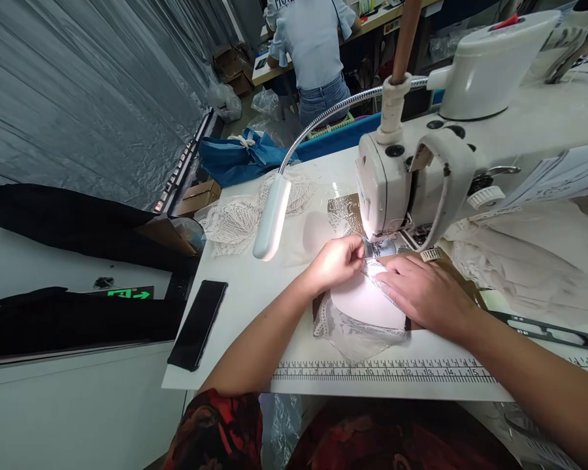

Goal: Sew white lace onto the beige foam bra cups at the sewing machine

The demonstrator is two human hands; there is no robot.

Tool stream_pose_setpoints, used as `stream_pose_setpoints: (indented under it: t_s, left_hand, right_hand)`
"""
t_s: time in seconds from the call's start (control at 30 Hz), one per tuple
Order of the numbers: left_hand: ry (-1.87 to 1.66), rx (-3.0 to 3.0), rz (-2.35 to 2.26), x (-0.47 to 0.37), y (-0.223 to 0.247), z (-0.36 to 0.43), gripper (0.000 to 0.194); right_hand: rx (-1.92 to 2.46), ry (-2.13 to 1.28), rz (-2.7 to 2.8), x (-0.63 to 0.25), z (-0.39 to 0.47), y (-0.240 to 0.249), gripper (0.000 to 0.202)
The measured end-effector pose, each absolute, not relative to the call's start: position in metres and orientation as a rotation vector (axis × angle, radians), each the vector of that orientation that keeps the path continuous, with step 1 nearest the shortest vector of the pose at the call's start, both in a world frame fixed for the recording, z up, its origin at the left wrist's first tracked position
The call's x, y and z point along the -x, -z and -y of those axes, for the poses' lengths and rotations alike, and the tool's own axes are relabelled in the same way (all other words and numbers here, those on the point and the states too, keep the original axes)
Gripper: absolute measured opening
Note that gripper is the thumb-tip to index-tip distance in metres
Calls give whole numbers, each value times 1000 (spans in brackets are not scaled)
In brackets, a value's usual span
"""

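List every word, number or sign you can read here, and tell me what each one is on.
"1" up to "15": numbers along the printed ruler on the table's front edge.
A green sign on the left shows an arrow; any words are too small to read.
Dark letters on the back of the shirt of a person in the background: cut off, unreadable.
Paper sheet on the sewing machine: print too blurred to read.

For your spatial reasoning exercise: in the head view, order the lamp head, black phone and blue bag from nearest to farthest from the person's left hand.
1. Lamp head, just up-left of the left hand.
2. Black phone, lower left, at the table edge.
3. Blue bag, far back left.
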State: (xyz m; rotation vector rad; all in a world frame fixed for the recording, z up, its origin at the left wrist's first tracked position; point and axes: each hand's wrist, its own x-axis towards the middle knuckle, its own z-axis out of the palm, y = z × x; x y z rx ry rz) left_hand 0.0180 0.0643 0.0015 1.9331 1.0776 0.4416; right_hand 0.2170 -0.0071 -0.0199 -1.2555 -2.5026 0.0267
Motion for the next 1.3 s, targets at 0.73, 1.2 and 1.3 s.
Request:
stream_pose_setpoints:
  t_s: [0.73, 1.2, 1.3]
  left_hand:
    - [-294, -2880, -939, -11, 7, -27, 37]
    - [-289, -2909, -812, -9, 7, -48, 49]
    - [-222, -2925, -787, -5, 3, -52, 46]
  right_hand:
    - [1363, 93, 2481, -220, 6, 20, 30]
    - [1564, 77, 2412, -213, 3, 19, 31]
    - [1551, 73, 2400, -213, 1, 16, 31]
